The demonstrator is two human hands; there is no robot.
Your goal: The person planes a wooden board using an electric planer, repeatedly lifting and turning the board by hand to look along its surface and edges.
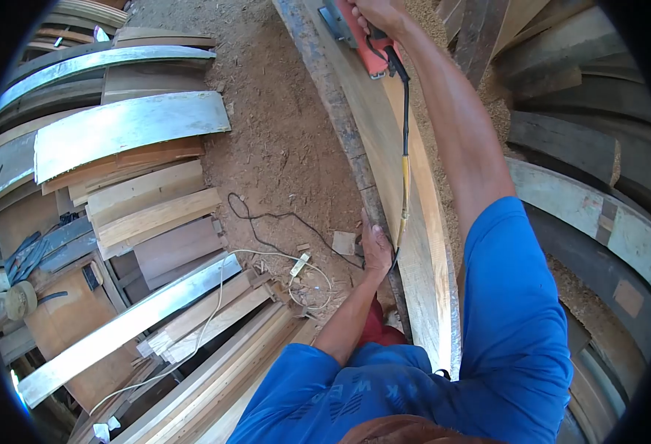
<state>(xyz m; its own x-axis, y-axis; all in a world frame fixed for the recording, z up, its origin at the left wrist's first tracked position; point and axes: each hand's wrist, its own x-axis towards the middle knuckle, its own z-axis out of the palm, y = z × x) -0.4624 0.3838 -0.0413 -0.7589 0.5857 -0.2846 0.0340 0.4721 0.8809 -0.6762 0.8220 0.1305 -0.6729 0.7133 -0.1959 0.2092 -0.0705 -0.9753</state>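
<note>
A long pale wooden plank (392,140) lies on a narrow worn bench (338,111), running from the top of the view down to my body. At the top, my right hand (379,15) is wrapped round the handle of a red power tool (356,41), which rests on the plank. A black cable (405,111) with a yellow stretch hangs from the tool's rear along the plank. My left hand (376,248) lies against the bench's left edge beside the plank, its fingers pointing forward; whether they grip the edge is hard to see.
Stacked boards (148,200) fill the left side, and more curved-looking boards (577,185) stand on the right. A white power strip (299,265) with looping cords lies on the dusty ground (281,148). Sawdust (499,118) lies right of the plank.
</note>
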